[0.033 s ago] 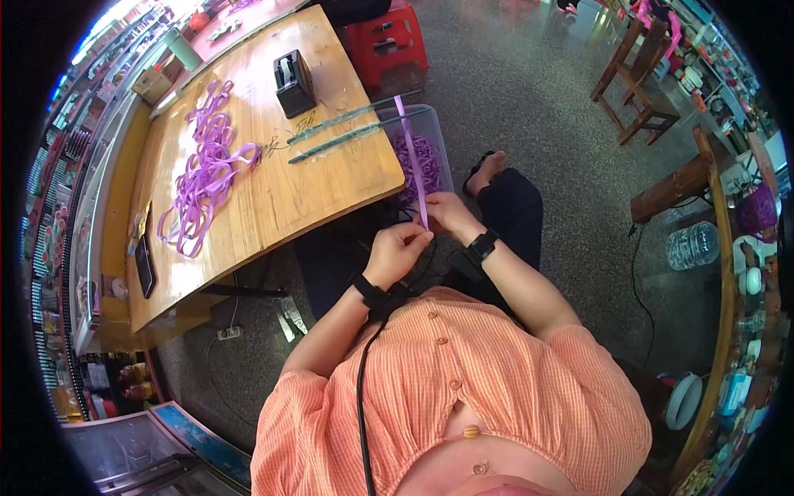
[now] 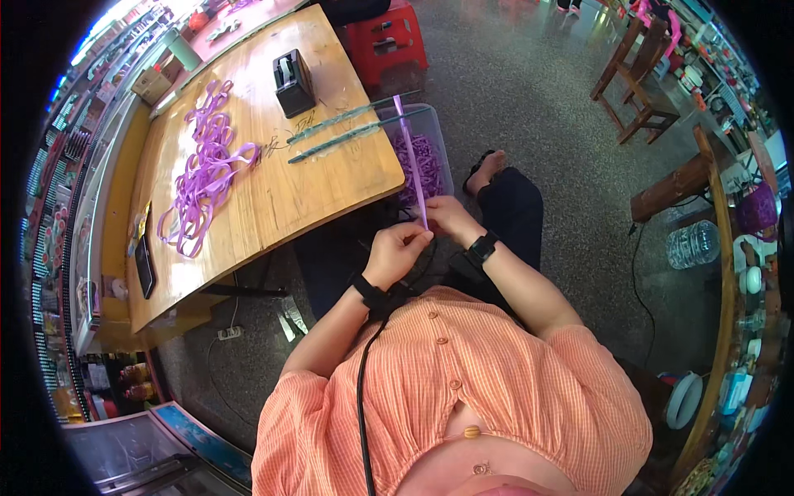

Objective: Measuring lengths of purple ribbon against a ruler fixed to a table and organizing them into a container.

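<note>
A narrow purple ribbon (image 2: 414,161) runs taut from two thin dark green rods to my fingers. Its near end is pinched between the thumb and fingers of my left hand (image 2: 392,255). Just beyond, my right hand (image 2: 452,217) is closed at the ribbon, its fingertips partly hidden. The far rod (image 2: 341,120) and the near rod (image 2: 351,139) lie side by side on the wooden table (image 2: 281,178), poking past its right edge. Beneath the ribbon stands a clear plastic tub (image 2: 447,169) holding a heap of purple pieces (image 2: 423,165).
A loose pile of purple ribbon (image 2: 207,169) covers part of the table's left side. A black tape dispenser (image 2: 294,89) stands behind the rods, and a phone (image 2: 145,266) lies at the left edge. Red stool (image 2: 385,41) behind; wooden chair (image 2: 637,78) at far right.
My right hand has shifted very slightly toward me along the ribbon. My left hand, the rods and the table items look the same.
</note>
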Tool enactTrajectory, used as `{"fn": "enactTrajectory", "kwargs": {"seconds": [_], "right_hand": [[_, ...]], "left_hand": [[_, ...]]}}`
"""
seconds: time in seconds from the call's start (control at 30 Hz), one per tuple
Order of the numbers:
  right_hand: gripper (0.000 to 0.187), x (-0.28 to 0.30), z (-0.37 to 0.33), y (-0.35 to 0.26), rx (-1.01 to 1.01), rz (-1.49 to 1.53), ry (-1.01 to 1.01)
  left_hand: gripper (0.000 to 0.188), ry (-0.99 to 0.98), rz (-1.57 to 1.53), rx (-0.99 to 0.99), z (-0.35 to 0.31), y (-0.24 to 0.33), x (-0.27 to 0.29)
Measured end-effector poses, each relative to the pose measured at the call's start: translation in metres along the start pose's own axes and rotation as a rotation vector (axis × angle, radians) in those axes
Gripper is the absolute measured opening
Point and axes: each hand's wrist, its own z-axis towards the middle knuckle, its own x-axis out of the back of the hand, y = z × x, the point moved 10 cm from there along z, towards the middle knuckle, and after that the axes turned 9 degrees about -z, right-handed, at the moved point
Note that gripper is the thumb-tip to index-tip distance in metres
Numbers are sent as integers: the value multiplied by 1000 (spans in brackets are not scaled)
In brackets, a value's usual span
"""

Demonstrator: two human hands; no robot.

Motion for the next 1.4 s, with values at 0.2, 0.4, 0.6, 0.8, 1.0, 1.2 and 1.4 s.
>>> {"fn": "enactTrajectory", "kwargs": {"seconds": [0.2, 0.4, 0.6, 0.8, 1.0, 1.2, 1.4], "right_hand": [[20, -32, -34, 22, -198, -57, -175], [24, -36, -46, 22, -216, -124, -163], [24, -26, -47, 31, -215, -68, -180], [22, -27, -53, 23, -219, -59, -197], [25, -29, -57, 17, -219, -102, -187], [25, -20, -51, 21, -219, -101, -188], [29, -28, -44, 10, -212, -285, -327]], "left_hand": [[18, 44, -113, 85, 12, -15, 21], [20, -9, -326, 263, 30, -58, 21], [19, -191, -98, 160, 17, -52, -9], [18, -51, -54, -58, 48, -28, 6], [25, 311, -18, -242, 106, -40, 69], [20, 357, -183, -282, 115, -3, 56], [20, 195, -818, 10, 117, -41, 46]]}}
